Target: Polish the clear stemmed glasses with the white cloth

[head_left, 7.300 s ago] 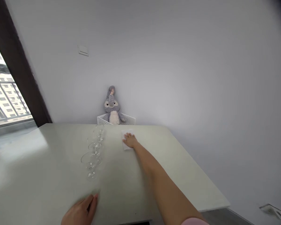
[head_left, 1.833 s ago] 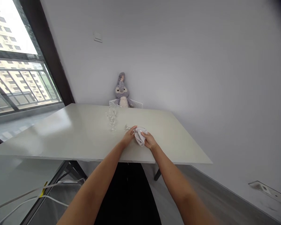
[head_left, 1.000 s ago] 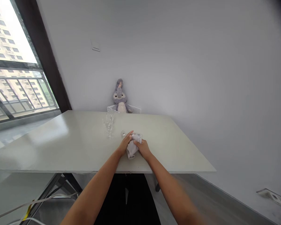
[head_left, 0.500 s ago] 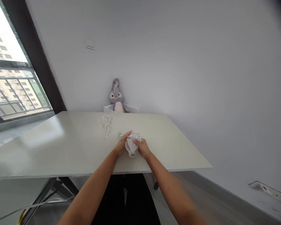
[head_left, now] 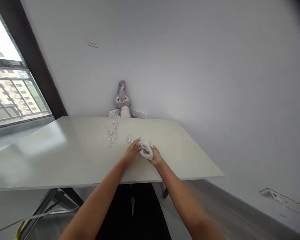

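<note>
A stemmed glass (head_left: 130, 140) lies on its side between my hands, its foot pointing left and its bowl covered by a white cloth (head_left: 146, 149). My left hand (head_left: 133, 152) is closed round the glass near the stem. The cloth is gripped by my right hand (head_left: 155, 156) at the right end of the bowl; some of its fingers are hidden behind the cloth. Left of my hands, several clear stemmed glasses (head_left: 112, 133) stand close together on the white table (head_left: 75, 151).
A grey plush toy (head_left: 125, 106) sits in a white basket (head_left: 141, 115) behind the table's far edge, against the wall. The table's front edge is just before my body. A window (head_left: 12, 90) is at the left.
The cloth has moved up and now wraps over the bowl, which showed before. My right hand has turned round it. The view has shifted slightly.
</note>
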Action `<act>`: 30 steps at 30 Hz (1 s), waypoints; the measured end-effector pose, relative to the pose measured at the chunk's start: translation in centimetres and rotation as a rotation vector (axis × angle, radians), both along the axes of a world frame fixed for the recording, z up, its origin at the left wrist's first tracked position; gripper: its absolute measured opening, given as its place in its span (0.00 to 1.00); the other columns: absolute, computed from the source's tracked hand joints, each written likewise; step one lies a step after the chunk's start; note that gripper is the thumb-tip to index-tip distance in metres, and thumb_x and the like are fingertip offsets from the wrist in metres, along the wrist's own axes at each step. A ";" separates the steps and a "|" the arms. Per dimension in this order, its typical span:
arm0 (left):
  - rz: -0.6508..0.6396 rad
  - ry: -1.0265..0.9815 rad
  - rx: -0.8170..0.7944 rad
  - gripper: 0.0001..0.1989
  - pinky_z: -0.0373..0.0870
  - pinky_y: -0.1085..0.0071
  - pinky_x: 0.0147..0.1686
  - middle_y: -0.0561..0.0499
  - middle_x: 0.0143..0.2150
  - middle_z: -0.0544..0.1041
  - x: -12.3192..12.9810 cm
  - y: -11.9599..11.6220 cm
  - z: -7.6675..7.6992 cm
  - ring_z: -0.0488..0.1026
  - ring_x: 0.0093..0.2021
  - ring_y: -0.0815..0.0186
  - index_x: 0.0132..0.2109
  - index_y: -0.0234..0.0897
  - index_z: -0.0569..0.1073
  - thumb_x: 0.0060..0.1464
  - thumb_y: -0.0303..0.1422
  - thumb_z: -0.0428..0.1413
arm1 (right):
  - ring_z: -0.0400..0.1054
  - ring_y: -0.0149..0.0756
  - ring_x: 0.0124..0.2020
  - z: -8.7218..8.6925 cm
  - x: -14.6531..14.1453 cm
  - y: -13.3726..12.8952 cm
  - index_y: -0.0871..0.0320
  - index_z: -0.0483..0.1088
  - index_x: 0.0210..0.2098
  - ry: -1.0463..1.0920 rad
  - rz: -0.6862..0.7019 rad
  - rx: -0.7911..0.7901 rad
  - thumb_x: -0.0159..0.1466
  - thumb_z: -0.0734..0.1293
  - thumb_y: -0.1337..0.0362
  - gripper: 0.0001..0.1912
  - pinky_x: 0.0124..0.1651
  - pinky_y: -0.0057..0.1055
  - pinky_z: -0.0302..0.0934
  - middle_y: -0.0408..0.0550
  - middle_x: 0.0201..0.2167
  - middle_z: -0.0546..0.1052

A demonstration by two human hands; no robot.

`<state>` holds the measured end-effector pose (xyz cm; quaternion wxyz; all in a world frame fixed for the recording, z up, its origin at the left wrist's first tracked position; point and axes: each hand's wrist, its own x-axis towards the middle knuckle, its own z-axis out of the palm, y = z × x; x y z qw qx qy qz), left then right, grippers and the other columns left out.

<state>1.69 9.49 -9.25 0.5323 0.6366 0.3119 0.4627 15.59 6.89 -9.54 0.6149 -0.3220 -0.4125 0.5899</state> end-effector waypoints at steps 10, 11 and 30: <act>0.493 0.287 0.279 0.18 0.57 0.60 0.49 0.45 0.39 0.74 -1.3 -1.3 0.5 0.66 0.48 0.55 0.51 0.41 0.69 0.54 0.39 0.47 | 0.66 0.35 0.28 -0.1 -0.2 -0.3 0.60 0.73 0.31 -0.165 -0.219 0.005 0.46 0.71 0.59 0.15 0.33 0.32 0.60 0.46 0.27 0.76; 0.539 0.327 0.368 0.17 0.55 0.58 0.51 0.44 0.43 0.73 -1.3 -1.7 0.9 0.64 0.51 0.54 0.50 0.40 0.69 0.55 0.37 0.47 | 0.66 0.35 0.28 0.2 0.1 -0.6 0.61 0.72 0.31 -0.087 -0.238 -0.015 0.45 0.71 0.59 0.15 0.33 0.32 0.61 0.47 0.27 0.76; -0.359 0.561 0.250 0.14 0.53 0.74 0.23 0.55 0.16 0.66 -4.3 -9.2 8.8 0.60 0.18 0.71 0.23 0.39 0.72 0.45 0.45 0.55 | 0.67 0.35 0.33 9.3 7.8 -11.8 0.52 0.74 0.29 -1.260 0.197 0.797 0.58 0.61 0.67 0.10 0.43 0.35 0.56 0.47 0.27 0.76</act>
